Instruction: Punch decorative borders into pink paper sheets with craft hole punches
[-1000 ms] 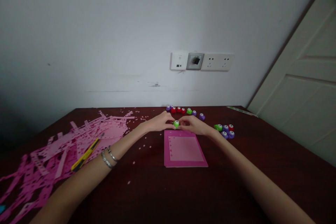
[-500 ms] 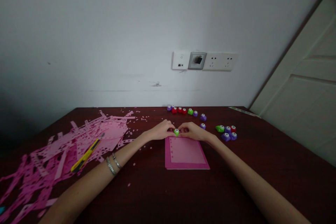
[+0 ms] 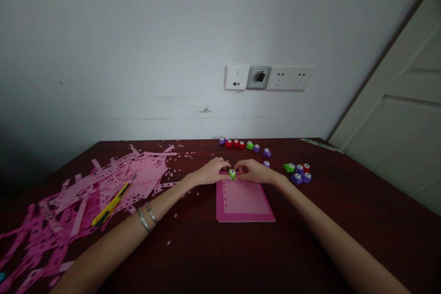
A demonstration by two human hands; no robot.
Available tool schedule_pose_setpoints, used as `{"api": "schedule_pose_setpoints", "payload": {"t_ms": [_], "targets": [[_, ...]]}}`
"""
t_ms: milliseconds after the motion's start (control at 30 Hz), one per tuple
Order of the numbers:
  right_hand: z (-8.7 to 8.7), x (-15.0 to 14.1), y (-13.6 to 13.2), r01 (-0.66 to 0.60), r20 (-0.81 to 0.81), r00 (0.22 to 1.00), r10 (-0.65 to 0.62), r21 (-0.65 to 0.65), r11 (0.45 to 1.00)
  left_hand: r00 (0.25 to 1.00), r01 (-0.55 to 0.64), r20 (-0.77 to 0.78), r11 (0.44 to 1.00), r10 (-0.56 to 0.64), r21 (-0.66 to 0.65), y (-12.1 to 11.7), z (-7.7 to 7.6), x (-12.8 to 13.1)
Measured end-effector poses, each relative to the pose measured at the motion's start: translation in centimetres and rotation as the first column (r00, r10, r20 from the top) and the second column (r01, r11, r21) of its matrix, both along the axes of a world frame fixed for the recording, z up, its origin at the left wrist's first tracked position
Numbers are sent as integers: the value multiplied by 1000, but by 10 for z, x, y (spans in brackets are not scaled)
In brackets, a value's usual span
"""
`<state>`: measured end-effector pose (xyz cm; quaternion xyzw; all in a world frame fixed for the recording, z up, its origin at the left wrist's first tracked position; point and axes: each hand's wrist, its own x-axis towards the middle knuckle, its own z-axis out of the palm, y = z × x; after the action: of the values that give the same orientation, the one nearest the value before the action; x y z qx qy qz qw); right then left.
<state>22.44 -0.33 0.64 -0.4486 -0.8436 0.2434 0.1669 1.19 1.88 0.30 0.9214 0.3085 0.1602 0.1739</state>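
A small green craft punch (image 3: 232, 174) with a white round button sits at the far edge of a light pink sheet (image 3: 245, 198). The sheet lies on a larger dark pink sheet (image 3: 241, 217) and has a column of small punched shapes down its left side. From the left, my left hand (image 3: 214, 171) closes its fingertips against the punch and the paper's edge. My right hand (image 3: 253, 171) does the same from the right, thumb and fingers bent round the punch. Some fingertips are hidden behind the paper edge.
Purple, red and green punches (image 3: 241, 145) stand along the table's back, with another cluster (image 3: 299, 173) to the right. On the left lie pink paper scraps (image 3: 79, 211), a yellow utility knife (image 3: 112, 204) and scattered cut-outs. Wall sockets (image 3: 289, 78) are above the table.
Both hands stay at the green punch with almost no movement. The whole view has shifted very slightly.
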Motion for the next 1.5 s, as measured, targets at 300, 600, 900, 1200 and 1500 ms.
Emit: {"api": "schedule_pose_setpoints", "payload": {"t_ms": [300,600,900,1200,1500], "targets": [[32,18,-8,22,154,988,-1,-135,991,989,-147,-54,953,137,-266,-3,20,-16],[33,-2,-18,125,304,949,-80,-133,983,982,-161,-140,956,129,-247,-15,15,-4],[28,1,-15,108,275,960,-59,-165,980,985,-155,-125,936,121,-316,-13,10,-4],[20,10,-7,74,222,975,-32,-185,980,983,-178,-105,915,149,-362,-8,11,-9],[8,21,4,34,160,987,-4,-186,982,977,-211,-105,914,185,-348,-3,10,-11]]}}
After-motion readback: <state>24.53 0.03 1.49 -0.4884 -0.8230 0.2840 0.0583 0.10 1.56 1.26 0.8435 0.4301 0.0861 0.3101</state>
